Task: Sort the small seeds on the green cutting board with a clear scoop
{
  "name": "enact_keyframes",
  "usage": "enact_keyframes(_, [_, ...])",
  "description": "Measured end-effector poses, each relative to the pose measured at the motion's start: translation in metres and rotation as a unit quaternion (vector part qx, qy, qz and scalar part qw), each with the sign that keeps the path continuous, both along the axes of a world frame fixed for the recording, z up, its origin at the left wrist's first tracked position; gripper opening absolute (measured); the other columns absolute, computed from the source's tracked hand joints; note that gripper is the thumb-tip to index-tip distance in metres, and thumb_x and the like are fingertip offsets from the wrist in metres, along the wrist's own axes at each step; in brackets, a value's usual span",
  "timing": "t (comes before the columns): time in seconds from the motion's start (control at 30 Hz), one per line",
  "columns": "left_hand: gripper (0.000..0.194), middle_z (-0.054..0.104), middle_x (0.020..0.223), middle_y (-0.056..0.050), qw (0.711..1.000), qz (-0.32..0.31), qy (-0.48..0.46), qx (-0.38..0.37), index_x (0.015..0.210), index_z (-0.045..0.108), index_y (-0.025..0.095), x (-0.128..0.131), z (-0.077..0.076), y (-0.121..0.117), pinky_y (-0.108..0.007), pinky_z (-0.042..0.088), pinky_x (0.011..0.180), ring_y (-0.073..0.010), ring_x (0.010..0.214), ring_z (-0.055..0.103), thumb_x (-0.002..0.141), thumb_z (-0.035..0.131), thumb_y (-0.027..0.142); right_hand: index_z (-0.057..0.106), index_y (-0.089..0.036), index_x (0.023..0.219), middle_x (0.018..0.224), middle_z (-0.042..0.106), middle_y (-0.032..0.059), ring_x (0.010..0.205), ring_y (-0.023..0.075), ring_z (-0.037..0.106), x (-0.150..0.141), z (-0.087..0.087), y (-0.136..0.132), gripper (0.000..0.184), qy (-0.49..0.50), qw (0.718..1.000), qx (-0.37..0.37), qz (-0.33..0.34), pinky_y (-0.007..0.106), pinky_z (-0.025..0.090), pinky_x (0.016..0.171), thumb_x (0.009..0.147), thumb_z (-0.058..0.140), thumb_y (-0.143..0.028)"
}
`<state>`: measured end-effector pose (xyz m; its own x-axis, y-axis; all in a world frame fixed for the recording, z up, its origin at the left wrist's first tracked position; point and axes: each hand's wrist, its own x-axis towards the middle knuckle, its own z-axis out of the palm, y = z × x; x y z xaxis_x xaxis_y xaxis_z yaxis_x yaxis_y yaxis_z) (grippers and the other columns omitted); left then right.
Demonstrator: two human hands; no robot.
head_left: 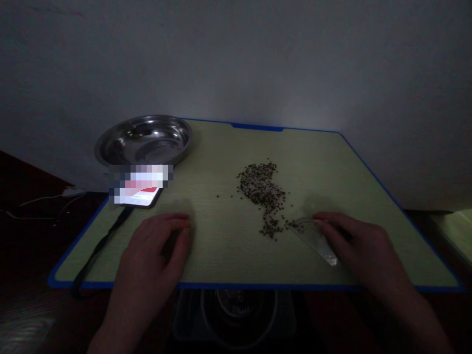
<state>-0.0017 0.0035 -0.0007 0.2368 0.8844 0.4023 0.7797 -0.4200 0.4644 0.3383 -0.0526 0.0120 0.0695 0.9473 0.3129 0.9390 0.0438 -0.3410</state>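
Note:
A loose pile of small dark seeds or grains (260, 184), mixed with paler bits, lies in the middle of the board, with a thinner trail running towards me. At the right, my right hand (356, 241) pinches a clear plastic piece (313, 238) with a straight lower-left edge. Its tip touches the near end of the trail, and a few grains show against it. My left hand (157, 246) rests on the board left of the pile. Its thumb and finger are drawn together, and nothing shows between them.
The pale green board (221, 255) has a blue rim. At its back left stands a shiny metal bowl (162, 142). In front of the bowl, a lit phone (142, 196) trails a dark strap (106, 241). Below the near edge is a round pot (239, 319). A wall rises behind.

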Motion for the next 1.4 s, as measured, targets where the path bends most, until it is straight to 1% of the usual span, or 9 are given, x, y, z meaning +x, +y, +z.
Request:
enact_keyframes(0.13, [0.011,0.069,0.103,-0.006,1.000,0.002,0.010,-0.002,0.093,0.061,0.027,0.000,0.001,0.000,-0.048,0.052,0.089,-0.0276,0.098,0.066,0.091,0.051,0.032,0.075,-0.021,0.095,0.090,0.080,0.0051,0.074,0.0227,0.076,-0.015,0.002,0.010,0.028,-0.006,1.000,-0.008,0.013,0.032,0.059,0.067,0.094,0.049,-0.030])
enact_keyframes(0.33, [0.010,0.069,0.102,-0.006,1.000,-0.010,0.019,0.004,0.094,0.060,0.026,0.000,0.002,0.001,-0.044,0.053,0.087,-0.0249,0.097,0.065,0.092,0.051,0.030,0.074,-0.021,0.099,0.097,0.079,0.0039,0.083,0.0199,0.075,-0.032,0.009,0.005,0.026,0.070,0.992,-0.051,0.096,0.031,0.060,0.076,0.095,0.049,-0.026])
enact_keyframes(0.6, [0.010,0.069,0.103,-0.005,1.000,-0.004,0.012,0.000,0.094,0.060,0.028,0.000,0.000,0.000,-0.047,0.052,0.089,-0.0268,0.098,0.066,0.092,0.050,0.030,0.075,-0.022,0.095,0.092,0.080,0.0037,0.079,0.0211,0.076,-0.018,0.005,-0.017,0.023,0.106,0.991,-0.047,0.066,0.034,0.062,0.074,0.092,0.054,-0.029])
enact_keyframes(0.77, [0.010,0.068,0.103,-0.005,1.000,-0.006,0.012,-0.003,0.094,0.059,0.027,0.002,0.000,0.000,-0.047,0.050,0.091,-0.0264,0.100,0.065,0.093,0.050,0.030,0.076,-0.024,0.095,0.092,0.080,0.0034,0.078,0.0218,0.076,-0.020,0.005,-0.023,0.024,0.107,0.990,-0.062,0.067,0.034,0.063,0.070,0.092,0.052,-0.030])
enact_keyframes(0.9, [0.011,0.069,0.103,-0.006,1.000,-0.004,0.013,-0.004,0.094,0.060,0.026,0.002,0.001,-0.001,-0.047,0.051,0.090,-0.0268,0.099,0.065,0.092,0.050,0.030,0.077,-0.024,0.091,0.088,0.080,0.0043,0.075,0.0225,0.076,-0.024,0.007,-0.028,0.025,0.100,0.992,-0.042,0.059,0.032,0.063,0.065,0.091,0.053,-0.030])
enact_keyframes(1.03, [0.011,0.069,0.103,-0.006,1.000,-0.006,0.016,0.000,0.094,0.060,0.026,0.001,0.001,0.000,-0.046,0.051,0.089,-0.0265,0.098,0.065,0.092,0.050,0.030,0.076,-0.025,0.093,0.091,0.080,0.0025,0.078,0.0207,0.076,-0.030,0.006,-0.033,0.027,0.103,0.989,-0.069,0.085,0.029,0.063,0.067,0.093,0.050,-0.027])
enact_keyframes(1.13, [0.012,0.068,0.104,-0.007,1.000,-0.007,0.019,0.001,0.095,0.060,0.025,0.001,0.000,0.000,-0.046,0.050,0.090,-0.0258,0.099,0.064,0.093,0.050,0.030,0.076,-0.025,0.094,0.093,0.080,0.0020,0.080,0.0206,0.076,-0.030,0.003,-0.034,0.026,0.101,0.988,-0.080,0.086,0.030,0.063,0.069,0.093,0.050,-0.026])
enact_keyframes(1.3, [0.011,0.069,0.102,-0.006,1.000,-0.009,0.019,0.009,0.093,0.060,0.025,0.000,0.000,0.001,-0.044,0.051,0.090,-0.0249,0.098,0.065,0.092,0.051,0.031,0.078,-0.023,0.091,0.090,0.080,0.0038,0.077,0.0237,0.076,-0.020,0.003,-0.031,0.025,0.092,0.994,-0.052,0.037,0.034,0.064,0.069,0.091,0.054,-0.031])
enact_keyframes(1.4, [0.010,0.069,0.102,-0.005,1.000,-0.006,0.017,0.007,0.093,0.060,0.026,0.001,0.001,0.000,-0.044,0.051,0.090,-0.0248,0.099,0.065,0.092,0.051,0.030,0.077,-0.023,0.093,0.091,0.080,0.0040,0.078,0.0234,0.076,-0.023,0.004,-0.027,0.025,0.090,0.994,-0.045,0.037,0.034,0.064,0.070,0.091,0.053,-0.030])
